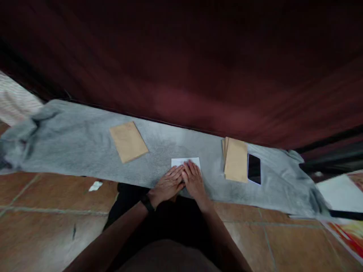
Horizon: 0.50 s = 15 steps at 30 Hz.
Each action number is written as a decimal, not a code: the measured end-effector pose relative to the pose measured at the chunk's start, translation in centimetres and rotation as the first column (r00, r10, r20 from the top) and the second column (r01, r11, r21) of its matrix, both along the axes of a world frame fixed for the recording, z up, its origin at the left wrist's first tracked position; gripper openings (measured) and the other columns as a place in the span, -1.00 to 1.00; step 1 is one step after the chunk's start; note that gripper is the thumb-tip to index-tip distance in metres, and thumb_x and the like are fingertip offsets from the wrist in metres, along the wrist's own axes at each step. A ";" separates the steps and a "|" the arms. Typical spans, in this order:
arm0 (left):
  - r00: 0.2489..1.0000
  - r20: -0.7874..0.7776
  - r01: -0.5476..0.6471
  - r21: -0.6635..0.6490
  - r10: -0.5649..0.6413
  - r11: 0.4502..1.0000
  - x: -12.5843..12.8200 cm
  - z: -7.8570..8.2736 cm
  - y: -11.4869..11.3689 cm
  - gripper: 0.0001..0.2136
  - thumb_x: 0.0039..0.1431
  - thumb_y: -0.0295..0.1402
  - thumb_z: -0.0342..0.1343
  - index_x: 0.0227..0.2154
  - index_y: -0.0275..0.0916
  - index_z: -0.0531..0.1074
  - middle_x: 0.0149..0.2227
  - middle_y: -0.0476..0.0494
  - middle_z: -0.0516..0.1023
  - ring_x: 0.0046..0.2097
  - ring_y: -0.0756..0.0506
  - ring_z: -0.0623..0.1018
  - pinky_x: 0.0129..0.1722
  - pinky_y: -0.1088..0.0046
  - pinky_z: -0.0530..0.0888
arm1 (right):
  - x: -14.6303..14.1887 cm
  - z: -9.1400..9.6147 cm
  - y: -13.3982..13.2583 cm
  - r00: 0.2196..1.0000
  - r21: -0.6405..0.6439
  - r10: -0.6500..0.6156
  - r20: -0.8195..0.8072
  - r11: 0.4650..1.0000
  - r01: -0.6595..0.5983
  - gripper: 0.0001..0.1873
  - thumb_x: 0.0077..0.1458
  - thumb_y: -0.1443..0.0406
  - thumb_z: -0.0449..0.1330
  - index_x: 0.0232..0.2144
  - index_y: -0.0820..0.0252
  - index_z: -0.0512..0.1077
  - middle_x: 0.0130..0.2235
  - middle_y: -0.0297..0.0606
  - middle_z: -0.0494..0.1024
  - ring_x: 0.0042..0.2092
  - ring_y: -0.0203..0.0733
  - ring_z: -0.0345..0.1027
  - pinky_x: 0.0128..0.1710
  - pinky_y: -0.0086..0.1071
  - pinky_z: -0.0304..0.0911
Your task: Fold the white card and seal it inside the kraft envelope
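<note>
A white sheet of paper (177, 161) lies on the grey cloth in front of me, its lower part covered by both hands. My left hand (169, 182) rests flat on it from the left, fingers stretched out toward the right. Beside it my right hand (194, 179) lies flat too, fingers pointing away from me and close to the left fingertips. Neither hand grips anything. To the left is a brown envelope (129, 141), lying at a slant. On the right lies a small stack of brown envelopes (236, 160).
A phone (254, 169) lies right of the stack. Grey cloth (79, 143) covers the narrow surface, which ends against a dark red curtain (184, 94). On the tiled floor (56, 192) is a crumpled white scrap (95, 186). White and coloured printed items (344, 192) are at far right.
</note>
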<state>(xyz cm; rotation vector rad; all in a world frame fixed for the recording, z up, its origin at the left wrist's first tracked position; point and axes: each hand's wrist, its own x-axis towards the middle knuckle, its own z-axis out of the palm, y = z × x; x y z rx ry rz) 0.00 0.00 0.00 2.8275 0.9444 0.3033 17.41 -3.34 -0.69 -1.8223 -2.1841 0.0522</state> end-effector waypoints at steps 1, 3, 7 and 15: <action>1.000 0.002 -0.006 0.006 0.006 1.000 -0.2 0.0 0.0 -0.42 0.46 -0.13 -0.14 0.40 -0.37 0.07 0.41 -0.33 0.19 0.44 -0.16 0.15 0.42 0.18 0.10 | 0.2 -0.1 -0.2 1.000 0.002 -0.022 -0.003 1.000 0.022 -0.46 0.48 0.23 -0.12 0.40 0.25 0.12 0.44 -0.05 0.09 0.45 -0.02 -0.04 0.39 -0.06 -0.03; 1.000 0.005 -0.017 0.019 0.017 1.000 -0.7 -0.1 0.0 -0.41 0.46 -0.09 -0.15 0.39 -0.35 0.10 0.41 -0.33 0.19 0.44 -0.17 0.16 0.41 0.18 0.11 | 0.6 -0.2 -0.4 0.998 0.007 -0.057 -0.005 0.998 0.057 -0.46 0.47 0.22 -0.09 0.41 0.21 0.12 0.44 -0.05 0.10 0.44 0.00 -0.02 0.38 -0.02 -0.01; 0.999 -0.001 -0.043 0.052 0.043 0.998 -1.9 0.0 -0.2 -0.42 0.46 -0.08 -0.13 0.37 -0.34 0.14 0.42 -0.34 0.18 0.44 -0.18 0.15 0.41 0.19 0.13 | 1.2 -0.4 -0.8 0.996 0.027 -0.087 0.004 0.996 0.087 -0.45 0.45 0.23 -0.03 0.40 0.21 0.14 0.44 -0.01 0.10 0.43 0.05 0.01 0.36 0.02 0.00; 0.992 -0.095 -0.081 0.053 0.086 0.995 -3.7 1.6 -0.7 -0.36 0.41 -0.02 -0.03 0.39 -0.32 0.09 0.44 -0.35 0.12 0.45 -0.24 0.14 0.41 0.08 0.09 | 2.2 -1.0 -1.4 0.995 0.066 -0.095 0.015 0.993 0.094 -0.42 0.45 0.17 -0.05 0.40 0.26 0.11 0.44 0.08 0.06 0.42 0.15 0.02 0.31 0.11 0.06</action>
